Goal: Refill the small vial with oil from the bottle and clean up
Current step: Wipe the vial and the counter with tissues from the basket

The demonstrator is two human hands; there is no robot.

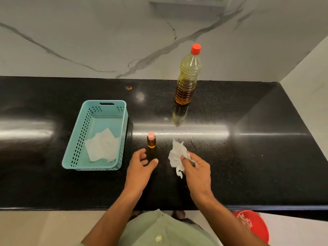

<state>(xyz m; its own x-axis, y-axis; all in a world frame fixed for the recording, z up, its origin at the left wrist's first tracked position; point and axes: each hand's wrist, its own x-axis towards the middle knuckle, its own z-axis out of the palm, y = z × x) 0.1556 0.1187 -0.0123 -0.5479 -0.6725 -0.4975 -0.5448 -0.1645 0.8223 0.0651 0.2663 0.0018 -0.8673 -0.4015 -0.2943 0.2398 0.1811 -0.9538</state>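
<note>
Standing just beyond the open left grip (142,163), the pink-capped vial (151,142) holds amber oil; the right grip (195,166) pinches a crumpled tissue (176,154).

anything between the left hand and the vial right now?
Nothing visible. The left hand is open on the black counter just in front of the small vial, with only bare counter between them. The crumpled tissue is off to the side in the right hand, and the teal basket sits on the other side.
</note>
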